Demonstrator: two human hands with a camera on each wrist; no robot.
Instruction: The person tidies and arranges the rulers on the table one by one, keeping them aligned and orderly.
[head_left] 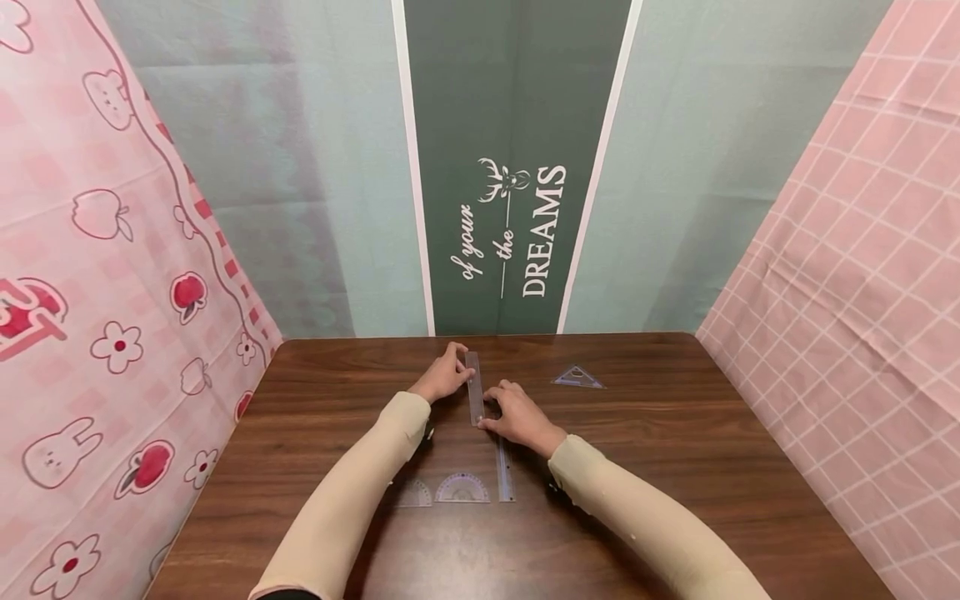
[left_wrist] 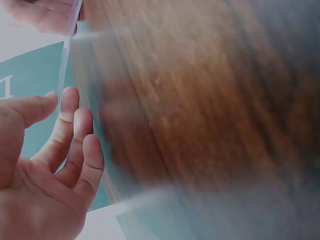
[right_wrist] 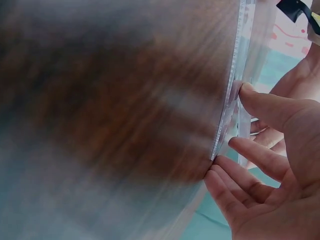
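"Where is the clear ruler [head_left: 476, 396] held?"
"Over the counter [head_left: 712, 425]; its far part is pinched by the fingers [left_wrist: 70, 102] of the left hand [head_left: 444, 378], its near end (clear edges overlap there) apparently by the right hand [head_left: 521, 417]."

There's pink bunny-print cloth [head_left: 150, 267] hanging at the desk's [head_left: 315, 383] nine o'clock, a green DREAMS panel [head_left: 502, 92] at twelve, pink checked cloth [head_left: 847, 275] at three.
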